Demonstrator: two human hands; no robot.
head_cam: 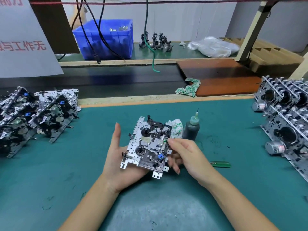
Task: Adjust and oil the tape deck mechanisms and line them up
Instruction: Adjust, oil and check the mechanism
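Two bare hands hold one tape deck mechanism above the green surface. The left hand lies flat under it, grip released. The right hand pinches its right edge. Just behind stands an oil bottle. More mechanisms wait at both sides.
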